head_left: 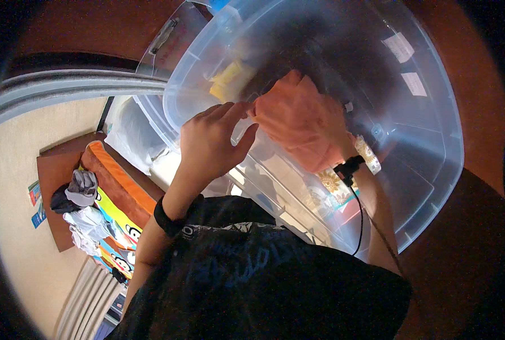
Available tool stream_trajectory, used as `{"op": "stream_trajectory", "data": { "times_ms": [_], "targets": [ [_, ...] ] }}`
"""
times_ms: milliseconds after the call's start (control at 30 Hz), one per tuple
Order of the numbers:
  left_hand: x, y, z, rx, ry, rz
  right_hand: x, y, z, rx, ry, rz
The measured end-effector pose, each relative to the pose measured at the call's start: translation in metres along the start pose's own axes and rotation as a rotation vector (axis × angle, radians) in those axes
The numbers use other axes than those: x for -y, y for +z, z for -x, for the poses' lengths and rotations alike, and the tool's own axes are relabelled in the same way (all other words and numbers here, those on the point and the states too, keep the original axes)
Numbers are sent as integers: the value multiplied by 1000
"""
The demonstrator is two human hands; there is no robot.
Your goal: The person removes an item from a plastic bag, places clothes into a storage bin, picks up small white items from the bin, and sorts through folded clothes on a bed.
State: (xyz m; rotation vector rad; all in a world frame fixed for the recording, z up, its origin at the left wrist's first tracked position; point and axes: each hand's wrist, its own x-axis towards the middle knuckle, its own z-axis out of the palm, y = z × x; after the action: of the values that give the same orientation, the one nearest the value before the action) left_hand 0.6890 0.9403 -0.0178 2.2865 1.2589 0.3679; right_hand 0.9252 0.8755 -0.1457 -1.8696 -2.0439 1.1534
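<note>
Clear bin below: left hand arched, right hand against orange cloth.

A plain salmon-orange cloth, soft and matte, is loosely bunched into a rounded bundle with shallow creases and a small peaked fold at its top. It slants across the opening of a clear plastic storage bin; whether it touches the bottom is unclear.
</note>
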Motion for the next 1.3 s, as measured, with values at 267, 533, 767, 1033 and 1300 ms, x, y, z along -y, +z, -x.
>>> {"op": "stream_trajectory", "data": {
  "times_ms": [267, 533, 767, 1033, 1300],
  "targets": [
    [4, 3, -4, -39, 52, 11, -32, 97, -19, -184, -496, 344],
    [12, -1, -2, -9, 36, 6, -35, 89, 9, 141, -488, 376],
    [21, -9, 5, -44, 107, 41, -7, 96, -17, 53, -386, 506],
    [19, -30, 29, -112, 137, 122, 36, 85, -14, 29, -428, 524],
    [-89, -155, 150, -249, 703, 1132, 44, 84, 43, -74, -491, 531]
  ]
}}
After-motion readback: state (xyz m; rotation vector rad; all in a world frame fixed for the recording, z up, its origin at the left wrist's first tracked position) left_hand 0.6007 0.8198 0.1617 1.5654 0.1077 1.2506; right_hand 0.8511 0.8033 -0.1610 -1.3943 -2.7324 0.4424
